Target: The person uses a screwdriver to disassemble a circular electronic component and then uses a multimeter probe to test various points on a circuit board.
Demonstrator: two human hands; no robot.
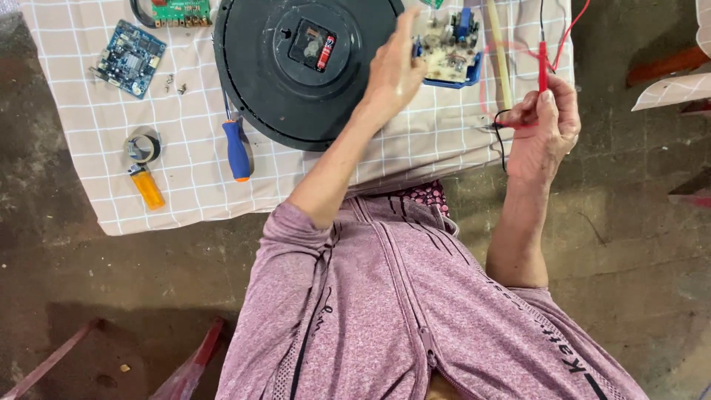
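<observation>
Looking down, you see a rough, dark concrete floor [637, 244] with a beige cloth with a white grid pattern [185, 185] spread flat on it. You sit at its near edge in a mauve zip jacket [385, 311].

On the cloth, the big round black plastic clock back [259, 81] lies face down. Its small square recess in the middle holds one red and black battery [325, 52]. At the clock's near left edge lies a blue-handled screwdriver with an orange tip [237, 150], the shaft going under the rim. Further left a small roll of dark tape [142, 147] lies just beside an orange plastic lighter [147, 187]. At the far left is a blue square circuit board [130, 58], with some small screws [175, 83] near it. A green circuit board [181, 10] is cut by the top edge.

Your left hand [392, 74] is raised over the right part of the clock, fingers closed around the edge of an open blue case with a brownish circuit board inside [452, 50]. Your right hand [544, 133] is over the cloth's right edge and pinches a thin red test probe [543, 65] upright between thumb and fingers. Red and black wires [503, 126] run from this hand; one red wire goes up to the top corner. A pale wooden stick [500, 52] lies just right of the blue case.
</observation>
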